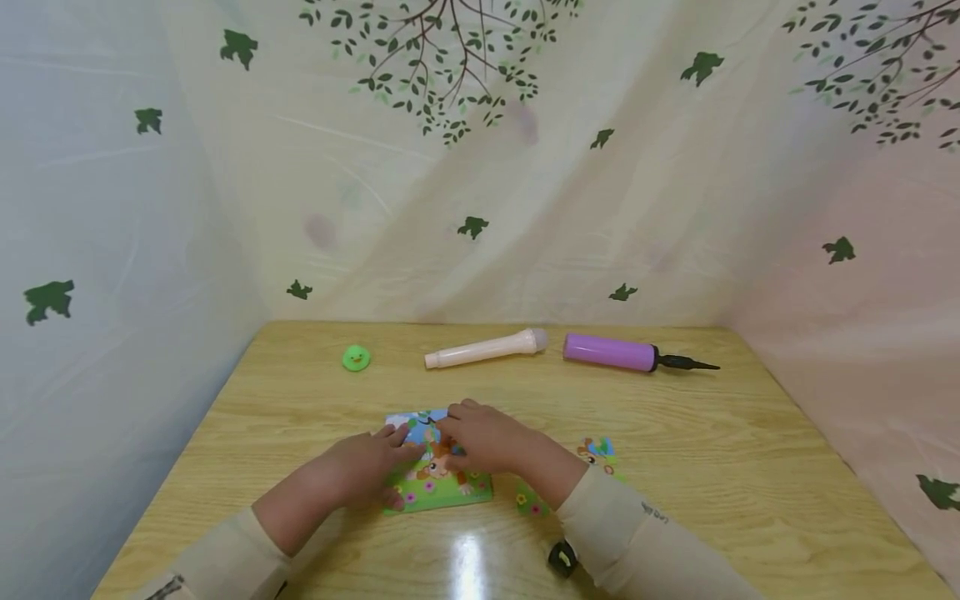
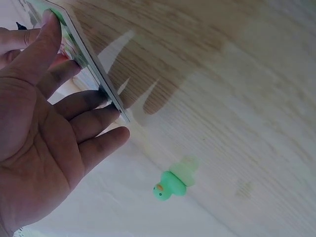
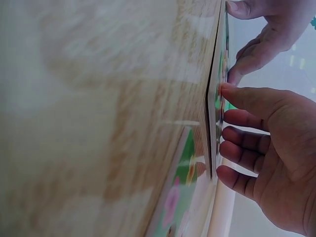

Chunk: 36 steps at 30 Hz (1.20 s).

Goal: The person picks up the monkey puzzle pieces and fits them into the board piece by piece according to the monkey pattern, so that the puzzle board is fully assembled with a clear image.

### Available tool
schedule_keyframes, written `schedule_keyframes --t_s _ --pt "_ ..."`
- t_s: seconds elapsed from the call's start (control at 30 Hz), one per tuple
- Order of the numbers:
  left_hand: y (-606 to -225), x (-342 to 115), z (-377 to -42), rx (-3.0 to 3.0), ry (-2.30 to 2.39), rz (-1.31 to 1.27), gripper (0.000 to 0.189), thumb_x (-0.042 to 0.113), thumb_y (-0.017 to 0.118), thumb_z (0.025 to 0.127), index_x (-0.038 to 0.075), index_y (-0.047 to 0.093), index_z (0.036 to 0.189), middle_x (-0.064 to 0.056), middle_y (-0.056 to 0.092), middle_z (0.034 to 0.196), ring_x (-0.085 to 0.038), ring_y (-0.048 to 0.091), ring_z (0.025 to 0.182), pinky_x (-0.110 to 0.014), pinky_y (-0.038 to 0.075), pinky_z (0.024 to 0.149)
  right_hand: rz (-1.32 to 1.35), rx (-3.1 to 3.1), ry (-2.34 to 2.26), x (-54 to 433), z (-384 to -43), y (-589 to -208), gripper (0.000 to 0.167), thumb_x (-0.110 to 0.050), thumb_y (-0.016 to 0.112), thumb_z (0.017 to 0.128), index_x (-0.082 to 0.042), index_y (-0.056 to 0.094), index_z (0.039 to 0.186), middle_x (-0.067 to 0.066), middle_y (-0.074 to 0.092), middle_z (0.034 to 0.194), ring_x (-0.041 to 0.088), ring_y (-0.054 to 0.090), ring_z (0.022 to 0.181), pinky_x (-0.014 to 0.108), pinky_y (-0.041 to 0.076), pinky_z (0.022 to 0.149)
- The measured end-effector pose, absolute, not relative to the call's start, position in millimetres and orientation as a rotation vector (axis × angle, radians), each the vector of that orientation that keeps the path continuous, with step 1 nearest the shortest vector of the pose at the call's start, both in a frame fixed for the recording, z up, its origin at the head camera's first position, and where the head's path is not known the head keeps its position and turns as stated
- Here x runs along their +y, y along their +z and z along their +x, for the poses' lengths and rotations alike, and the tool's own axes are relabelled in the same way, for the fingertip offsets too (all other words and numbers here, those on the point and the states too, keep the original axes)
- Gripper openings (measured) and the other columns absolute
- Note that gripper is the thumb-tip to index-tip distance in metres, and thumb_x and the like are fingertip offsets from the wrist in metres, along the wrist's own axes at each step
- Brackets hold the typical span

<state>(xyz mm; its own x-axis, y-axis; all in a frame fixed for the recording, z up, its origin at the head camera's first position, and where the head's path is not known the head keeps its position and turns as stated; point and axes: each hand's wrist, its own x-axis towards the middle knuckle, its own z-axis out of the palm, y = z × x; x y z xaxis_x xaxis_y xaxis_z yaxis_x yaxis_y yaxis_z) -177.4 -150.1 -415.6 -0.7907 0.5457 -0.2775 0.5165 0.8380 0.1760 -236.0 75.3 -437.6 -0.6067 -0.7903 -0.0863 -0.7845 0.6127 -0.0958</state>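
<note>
A jigsaw puzzle board (image 1: 442, 498) with a cartoon animal, flowers and blue sky lies flat near the table's front. My left hand (image 1: 358, 472) rests along its left side, fingers spread over the picture, the thumb by the lower left corner. In the left wrist view those fingers reach to the board's edge (image 2: 98, 81). Over the upper right of the picture is my right hand (image 1: 489, 435), its fingertips and thumb touching the surface, as the right wrist view also shows. Loose puzzle pieces (image 1: 597, 452) lie to the right, partly hidden by the right forearm.
Along the back stand a green toy duck (image 1: 356, 358), a pale pink toy microphone (image 1: 483, 348) and a purple hand pump (image 1: 611, 352) with a black nozzle. A small black object (image 1: 562, 557) shows beside the right sleeve. Printed cloth walls surround the wooden table (image 1: 712, 467).
</note>
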Motion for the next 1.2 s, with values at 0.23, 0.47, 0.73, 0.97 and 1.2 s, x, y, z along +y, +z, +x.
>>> schedule_keyframes --t_s 0.23,0.47,0.73,0.97,1.2 --pt "-418 -148 -179 2.697 0.103 0.785 0.079 0.047 0.075 0.078 0.019 0.048 0.146 -0.020 0.034 0.156 -0.038 0.035 0.143 -0.057 0.037 0.112 -1.361 2.722 -0.018 76 -236 -439 0.021 -0.045 0.063 0.094 -0.026 0.060 0.103 -0.010 0.052 0.101 0.009 0.047 0.092 0.025 0.046 0.078" --pt "-416 -148 -178 2.694 0.115 0.764 0.079 0.046 0.076 0.077 0.019 0.048 0.146 -0.019 0.034 0.157 -0.038 0.034 0.143 -0.057 0.036 0.112 -1.388 2.682 0.020 82 -229 -433 0.022 -0.040 0.059 0.098 -0.028 0.067 0.115 -0.006 0.055 0.117 0.012 0.051 0.106 0.027 0.049 0.090" --pt "-414 -147 -178 2.687 0.127 0.770 0.080 0.042 0.078 0.078 0.016 0.047 0.146 -0.021 0.034 0.156 -0.040 0.035 0.143 -0.057 0.035 0.113 -1.349 2.683 -0.171 111 -223 -425 0.032 -0.031 0.056 0.101 -0.018 0.063 0.129 -0.002 0.056 0.133 0.016 0.050 0.126 0.033 0.043 0.109" --pt "-416 -145 -180 2.686 0.142 0.793 0.083 0.038 0.080 0.077 0.019 0.041 0.148 -0.024 0.036 0.154 -0.043 0.036 0.141 -0.058 0.037 0.111 -1.147 2.789 -0.297 162 -229 -409 0.027 -0.026 0.061 0.098 -0.011 0.064 0.121 0.004 0.059 0.124 0.024 0.053 0.119 0.042 0.048 0.100" --pt "-416 -143 -180 2.670 0.131 0.786 0.078 0.037 0.079 0.078 0.024 0.044 0.147 -0.023 0.035 0.154 -0.043 0.034 0.142 -0.059 0.035 0.112 -0.794 2.779 -0.318 217 -229 -398 0.036 -0.024 0.065 0.095 -0.005 0.061 0.126 0.010 0.059 0.124 0.029 0.057 0.115 0.046 0.051 0.095"
